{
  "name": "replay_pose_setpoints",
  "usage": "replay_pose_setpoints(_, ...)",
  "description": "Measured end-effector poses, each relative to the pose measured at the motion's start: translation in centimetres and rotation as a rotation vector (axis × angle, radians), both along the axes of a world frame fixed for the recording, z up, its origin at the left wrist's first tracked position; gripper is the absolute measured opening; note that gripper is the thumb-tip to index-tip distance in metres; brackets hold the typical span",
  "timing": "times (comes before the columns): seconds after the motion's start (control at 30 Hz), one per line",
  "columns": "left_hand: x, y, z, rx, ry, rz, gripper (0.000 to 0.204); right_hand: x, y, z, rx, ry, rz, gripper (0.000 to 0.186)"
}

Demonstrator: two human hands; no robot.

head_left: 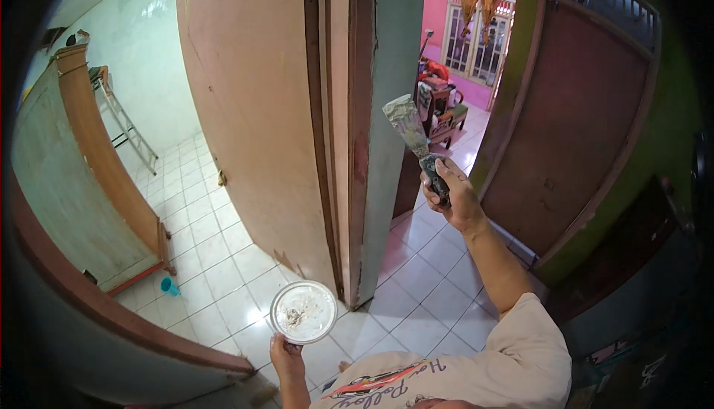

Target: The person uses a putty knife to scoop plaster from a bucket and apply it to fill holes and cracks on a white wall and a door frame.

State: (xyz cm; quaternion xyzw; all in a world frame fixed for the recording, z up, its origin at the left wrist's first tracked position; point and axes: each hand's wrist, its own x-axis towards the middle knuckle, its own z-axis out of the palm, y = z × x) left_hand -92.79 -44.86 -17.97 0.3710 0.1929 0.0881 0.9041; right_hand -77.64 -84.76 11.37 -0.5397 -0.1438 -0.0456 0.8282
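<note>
1. Gripping a putty knife by its dark handle, the right hand is raised; in the head view, the paste-smeared blade tilts up and leftward.
2. The left hand, lower and to the left, grasps the near rim of a round white lid. A lump of pale paste sits on it, well apart from the knife.
3. Edges: the blade overlaps the blue-grey post in view; whether they touch cannot be told. A tan panel stands left of the post, a maroon door to the right.
4. Open room: tiled floor spreads between the hands and into the left room, where a blue cup lies by a cabinet.
5. Writing: dark script and a red graphic cross the beige shirt.
</note>
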Motion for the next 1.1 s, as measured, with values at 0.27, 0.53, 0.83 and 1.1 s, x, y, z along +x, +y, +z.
replay_pose_setpoints(0.27, 4.9, -1.0, 1.0, -0.031, -0.019, 0.047, 0.02, 4.2, -2.1, 3.1, -0.182, -0.145, -0.17, 0.018)
replay_pose_setpoints(0.53, 5.8, -1.9, 2.7, 0.001, -0.026, 0.171, 0.026, 11.2, -8.3, 8.0, -0.981, -0.959, -0.786, 0.032)
replay_pose_setpoints(0.83, 7.0, -5.9, 2.0, -0.022, -0.026, 0.262, 0.026, 16.5, -12.6, 15.1, -1.316, -1.31, -0.908, 0.037)
replay_pose_setpoints(1.1, 9.0, -8.1, 1.7, -0.034, -0.035, 0.278, 0.025, 18.7, -13.1, 18.2, -1.323, -1.405, -0.818, 0.04)
